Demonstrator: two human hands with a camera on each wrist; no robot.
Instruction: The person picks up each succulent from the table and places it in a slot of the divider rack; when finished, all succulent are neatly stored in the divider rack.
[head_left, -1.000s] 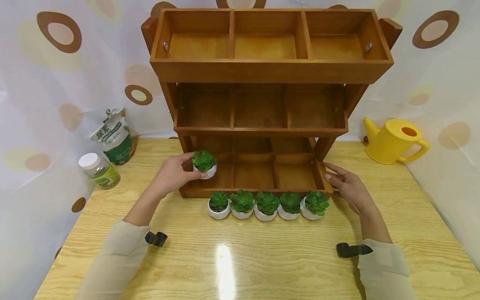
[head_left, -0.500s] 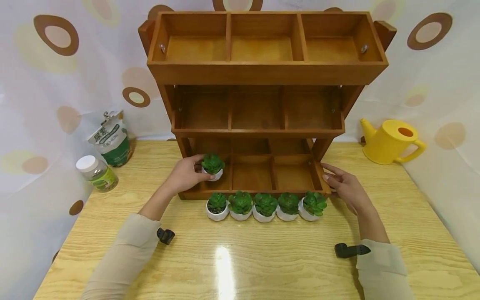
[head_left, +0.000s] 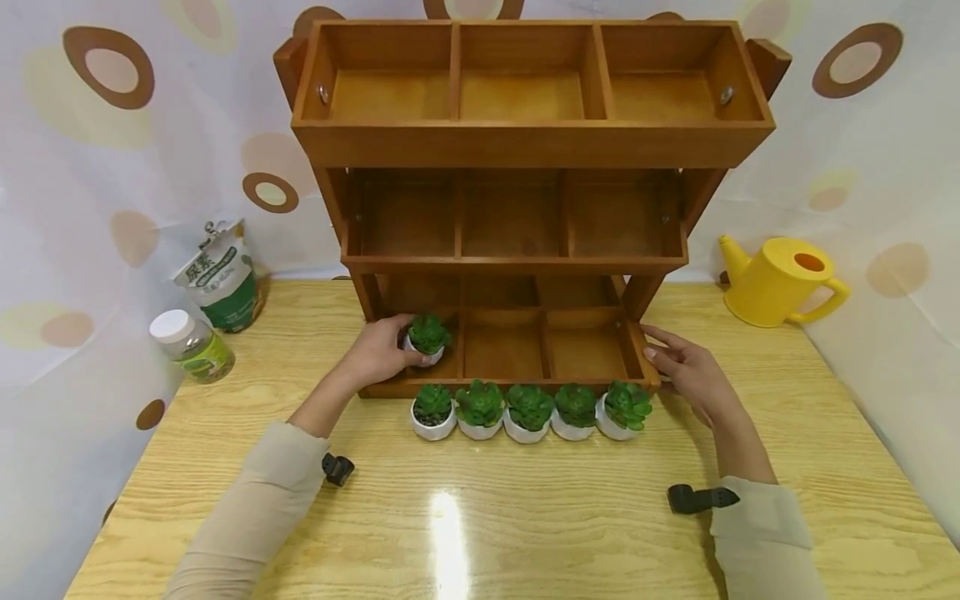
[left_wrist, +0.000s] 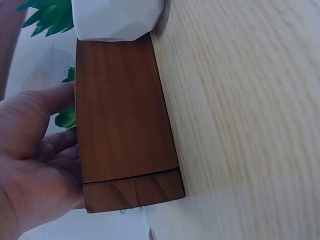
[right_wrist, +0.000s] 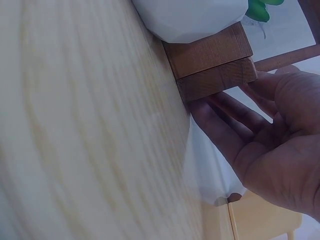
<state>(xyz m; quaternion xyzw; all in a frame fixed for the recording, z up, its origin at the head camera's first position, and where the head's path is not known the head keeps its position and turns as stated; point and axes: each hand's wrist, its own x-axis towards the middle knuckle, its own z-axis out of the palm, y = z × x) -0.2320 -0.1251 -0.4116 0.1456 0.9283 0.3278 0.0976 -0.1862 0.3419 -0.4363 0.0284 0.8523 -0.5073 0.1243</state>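
Plant [head_left: 429, 333] is pinched by the left hand [head_left: 377, 350], thumb on the near side of its white pot, upright, inside the bottom left compartment [head_left: 451, 365] of the rack [head_left: 517, 266]. Whether its base is seated on the floor can't be told. In the left wrist view the pot is hidden by the front board [left_wrist: 122, 110]; only leaves are seen past it. Right end of the bottom tier [head_left: 643, 367] is touched by the right hand [head_left: 697, 377]: fingers laid along the outer face, thumb at the top edge, unclenched. Five matching plants [head_left: 528, 408] are lined up side by side on the table [head_left: 585, 533], just in front of the board. Upper tiers [head_left: 525, 146] are each split into three by dividers. Bag [head_left: 225, 283] with a clip on top and white-lidded jar [head_left: 197, 348] are set left of the rack, close together, jar nearer the camera. Yellow can [head_left: 780, 287] is set on the right, well apart from the right hand, spout pointed toward the rack. Backdrop [head_left: 847, 167] is patterned with brown rings.
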